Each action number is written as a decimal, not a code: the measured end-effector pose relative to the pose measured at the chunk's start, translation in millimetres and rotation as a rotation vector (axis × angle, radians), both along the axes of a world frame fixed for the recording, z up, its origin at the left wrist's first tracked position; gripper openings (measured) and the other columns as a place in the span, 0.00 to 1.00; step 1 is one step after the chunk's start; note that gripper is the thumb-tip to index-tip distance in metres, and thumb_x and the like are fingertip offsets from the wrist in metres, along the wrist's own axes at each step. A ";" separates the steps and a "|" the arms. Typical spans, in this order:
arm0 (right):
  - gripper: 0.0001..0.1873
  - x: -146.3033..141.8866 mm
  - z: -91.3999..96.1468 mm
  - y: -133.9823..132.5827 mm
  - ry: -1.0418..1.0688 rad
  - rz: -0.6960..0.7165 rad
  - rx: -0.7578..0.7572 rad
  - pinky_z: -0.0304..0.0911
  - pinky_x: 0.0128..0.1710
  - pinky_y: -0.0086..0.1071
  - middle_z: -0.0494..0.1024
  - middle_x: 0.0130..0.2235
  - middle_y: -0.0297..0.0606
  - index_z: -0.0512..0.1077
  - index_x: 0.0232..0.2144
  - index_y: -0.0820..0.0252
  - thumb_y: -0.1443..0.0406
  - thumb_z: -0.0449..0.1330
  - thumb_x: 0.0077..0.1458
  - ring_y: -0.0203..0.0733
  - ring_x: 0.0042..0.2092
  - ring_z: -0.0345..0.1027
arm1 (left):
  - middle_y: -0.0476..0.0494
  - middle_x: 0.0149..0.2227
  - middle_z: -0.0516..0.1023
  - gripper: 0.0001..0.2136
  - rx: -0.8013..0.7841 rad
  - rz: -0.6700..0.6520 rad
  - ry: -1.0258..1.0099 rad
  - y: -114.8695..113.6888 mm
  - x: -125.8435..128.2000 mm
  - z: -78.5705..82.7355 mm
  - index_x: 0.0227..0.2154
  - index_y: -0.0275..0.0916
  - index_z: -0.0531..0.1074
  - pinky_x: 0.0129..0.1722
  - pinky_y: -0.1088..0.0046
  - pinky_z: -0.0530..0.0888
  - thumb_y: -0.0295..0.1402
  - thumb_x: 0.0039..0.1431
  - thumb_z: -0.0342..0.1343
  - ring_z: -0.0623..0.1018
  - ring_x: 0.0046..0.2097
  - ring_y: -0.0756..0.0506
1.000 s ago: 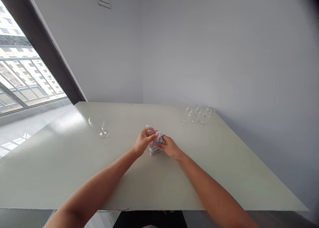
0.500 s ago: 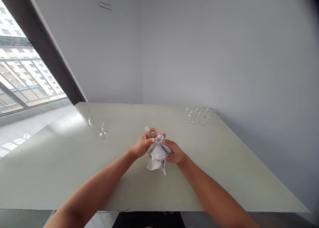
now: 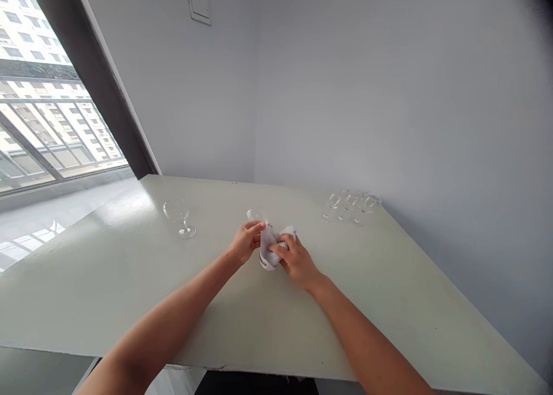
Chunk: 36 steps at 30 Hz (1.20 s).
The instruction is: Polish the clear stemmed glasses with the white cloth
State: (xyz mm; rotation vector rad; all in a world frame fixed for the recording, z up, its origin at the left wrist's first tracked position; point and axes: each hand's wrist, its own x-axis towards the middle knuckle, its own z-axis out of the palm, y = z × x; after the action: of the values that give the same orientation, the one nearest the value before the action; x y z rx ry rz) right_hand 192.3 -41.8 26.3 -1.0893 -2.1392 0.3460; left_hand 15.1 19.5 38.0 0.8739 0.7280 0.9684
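Observation:
Over the middle of a pale green table [image 3: 129,280], both my hands work on one small clear glass [image 3: 254,216]. My left hand [image 3: 244,244] is closed on the glass, fingers round it. My right hand [image 3: 294,259] is closed on a crumpled white cloth [image 3: 271,246] and presses it against the glass. The cloth wraps the lower part of the glass, so only its rim shows.
A clear stemmed glass [image 3: 179,216] stands on the table to the left. Three small clear glasses [image 3: 352,206] stand in a group at the far right by the grey wall. A large window [image 3: 38,124] is on the left.
The cloth hung loose below my hands half a second ago; it is now bunched up under my right hand against the glass. The view has shifted slightly.

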 end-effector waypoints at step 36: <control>0.19 -29.0 -8.1 -14.6 0.234 -0.246 -0.299 0.58 0.38 0.34 0.71 0.39 0.40 0.72 0.35 0.57 0.51 0.50 0.54 0.40 0.37 0.65 | 0.46 0.37 0.73 0.18 0.731 0.620 0.455 -2.6 10.1 -23.7 0.41 0.41 0.61 0.44 0.66 0.70 0.32 0.47 0.58 0.74 0.41 0.48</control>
State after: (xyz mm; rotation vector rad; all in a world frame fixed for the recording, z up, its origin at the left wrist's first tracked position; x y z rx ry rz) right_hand 163.2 -56.4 18.2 -1.3900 -1.7606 0.6574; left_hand 25.3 16.9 14.3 1.5892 1.0893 1.6683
